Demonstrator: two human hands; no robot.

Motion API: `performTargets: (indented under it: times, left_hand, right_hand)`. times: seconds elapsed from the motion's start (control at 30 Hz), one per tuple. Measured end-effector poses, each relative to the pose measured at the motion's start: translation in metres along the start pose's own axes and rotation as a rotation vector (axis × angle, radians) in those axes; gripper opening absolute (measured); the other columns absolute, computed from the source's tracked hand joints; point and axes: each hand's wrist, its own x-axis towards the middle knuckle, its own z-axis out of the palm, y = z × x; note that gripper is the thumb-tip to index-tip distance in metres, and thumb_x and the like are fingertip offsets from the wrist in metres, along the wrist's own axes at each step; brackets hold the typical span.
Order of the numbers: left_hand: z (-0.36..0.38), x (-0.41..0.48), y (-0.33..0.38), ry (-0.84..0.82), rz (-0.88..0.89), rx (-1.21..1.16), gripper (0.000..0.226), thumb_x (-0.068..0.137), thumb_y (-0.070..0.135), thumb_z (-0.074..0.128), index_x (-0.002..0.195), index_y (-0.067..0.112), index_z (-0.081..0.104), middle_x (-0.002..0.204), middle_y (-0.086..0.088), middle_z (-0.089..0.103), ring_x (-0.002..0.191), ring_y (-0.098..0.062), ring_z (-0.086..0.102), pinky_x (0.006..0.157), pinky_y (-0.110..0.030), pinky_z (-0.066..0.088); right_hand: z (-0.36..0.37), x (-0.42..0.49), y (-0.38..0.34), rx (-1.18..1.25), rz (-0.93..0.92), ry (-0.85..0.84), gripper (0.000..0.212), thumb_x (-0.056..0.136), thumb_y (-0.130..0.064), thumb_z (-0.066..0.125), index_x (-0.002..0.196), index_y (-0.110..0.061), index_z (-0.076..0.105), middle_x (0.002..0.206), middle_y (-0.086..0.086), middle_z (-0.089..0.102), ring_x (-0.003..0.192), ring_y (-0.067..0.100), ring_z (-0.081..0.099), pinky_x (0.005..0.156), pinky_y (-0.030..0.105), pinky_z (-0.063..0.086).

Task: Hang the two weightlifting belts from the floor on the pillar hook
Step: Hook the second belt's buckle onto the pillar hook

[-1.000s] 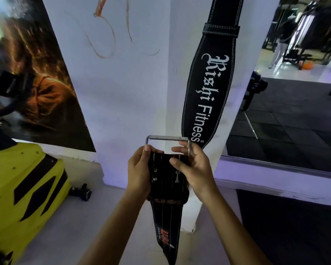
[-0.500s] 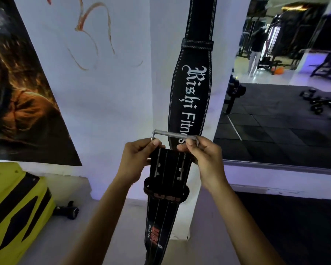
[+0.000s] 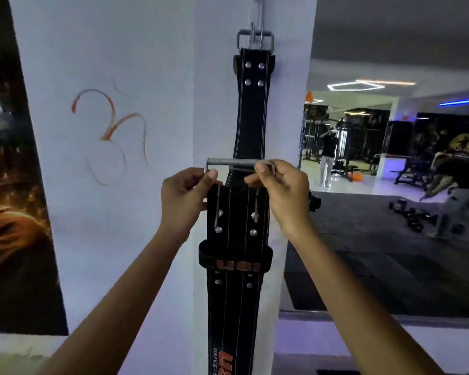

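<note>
Hands grip the second belt's buckle (image 3: 238,166): your left hand (image 3: 186,201) pinches its left end, your right hand (image 3: 280,194) its right, below the hung belt (image 3: 251,104) on the hook (image 3: 257,28).

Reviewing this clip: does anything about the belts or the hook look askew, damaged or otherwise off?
Nothing stands out. The first belt hangs straight down the pillar from the hook by its buckle. The left hand and right hand hold the USI belt level by its buckle, below the hook.
</note>
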Motion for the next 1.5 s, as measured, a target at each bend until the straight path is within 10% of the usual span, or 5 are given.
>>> performTargets:
  times: [0.27,0.43,0.8,1.3,1.5]
  left_hand:
    - [0.034,0.099,0.050,-0.003,0.222,0.148,0.016,0.090,0.016,0.068,0.084,0.002,0.069,0.078,-0.018,0.073,0.065,-0.023,0.071,0.055,-0.035,0.060]
    - [0.065,0.176,0.088,0.129,0.422,0.326,0.028,0.085,0.036,0.065,0.074,0.011,0.069,0.073,-0.013,0.074,0.072,-0.032,0.072,0.075,-0.051,0.058]
    - [0.122,0.311,0.169,0.342,0.518,0.415,0.036,0.096,0.030,0.055,0.078,0.003,0.071,0.066,-0.005,0.059,0.073,-0.022,0.054,0.071,-0.025,0.037]
    - [0.095,0.313,0.120,0.089,0.400,0.199,0.046,0.088,0.047,0.065,0.051,0.022,0.056,0.046,0.011,0.048,0.050,-0.009,0.047,0.054,-0.022,0.038]
    - [0.074,0.262,0.092,-0.216,0.147,-0.101,0.037,0.092,0.041,0.062,0.103,0.008,0.074,0.098,-0.009,0.077,0.088,-0.024,0.075,0.072,-0.034,0.058]
  right_hand:
    - [-0.007,0.116,-0.035,-0.197,-0.174,0.048,0.022,0.098,-0.019,0.057,0.092,-0.001,0.069,0.074,0.008,0.076,0.046,-0.005,0.055,0.051,0.010,0.035]
    - [-0.005,0.196,-0.071,-0.307,-0.303,0.139,0.026,0.097,-0.020,0.059,0.090,0.004,0.067,0.074,0.014,0.076,0.054,-0.003,0.057,0.058,0.014,0.042]
    - [0.014,0.361,-0.117,-0.387,-0.240,0.265,0.044,0.099,-0.031,0.054,0.060,-0.014,0.040,0.082,0.013,0.059,0.076,0.025,0.051,0.062,0.028,0.031]
    - [0.022,0.354,-0.072,-0.064,-0.176,0.137,0.015,0.093,-0.018,0.057,0.105,-0.018,0.066,0.087,-0.007,0.063,0.086,0.017,0.060,0.062,0.022,0.043]
    - [0.019,0.313,-0.051,-0.021,-0.171,0.060,0.051,0.094,-0.049,0.057,0.140,-0.027,0.052,0.138,-0.001,0.060,0.119,0.017,0.059,0.096,0.024,0.043]
